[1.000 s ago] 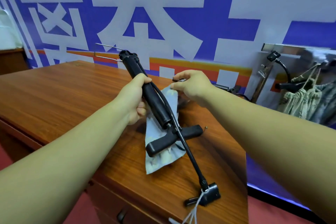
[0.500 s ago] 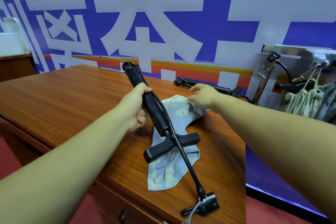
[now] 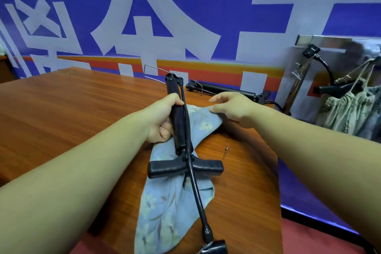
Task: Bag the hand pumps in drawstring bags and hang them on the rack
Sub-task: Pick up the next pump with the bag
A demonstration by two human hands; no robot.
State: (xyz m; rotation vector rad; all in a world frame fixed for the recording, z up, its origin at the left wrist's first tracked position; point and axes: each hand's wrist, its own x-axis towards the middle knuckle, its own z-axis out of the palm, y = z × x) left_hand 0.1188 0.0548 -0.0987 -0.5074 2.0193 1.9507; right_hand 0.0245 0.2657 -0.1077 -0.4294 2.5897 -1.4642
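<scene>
Over the near right part of a brown wooden table (image 3: 61, 113), a black hand pump (image 3: 179, 128) is gripped by the left hand (image 3: 162, 118), fingers wrapped right round the barrel. It's held tilted, with the wire foot end pointed far and the T-shaped handle (image 3: 165, 169) turned toward the near edge. Its black hose (image 3: 195, 187) is draped along the barrel and across the handle, and the nozzle head is hung just past the table's near edge.

Underneath the pump, a light blue floral drawstring bag (image 3: 160, 212) is spread on the wood. Its far edge is lifted and pinched by the right hand (image 3: 233, 107), fingers curled under the cloth, thumb stuck out above. So the pump isn't bagged yet.

Just right of the bag, a small metal needle (image 3: 225, 151) is left lying on the table. A second black pump (image 3: 224, 89) is laid on its side near the table's far edge.

Far right, a shiny metal rack (image 3: 338, 47) is set against the wall. A green-patterned drawstring bag (image 3: 350, 113) is hung on it, a black handle poking out the top. Everything is backed by a blue banner with big white characters (image 3: 144, 16).
</scene>
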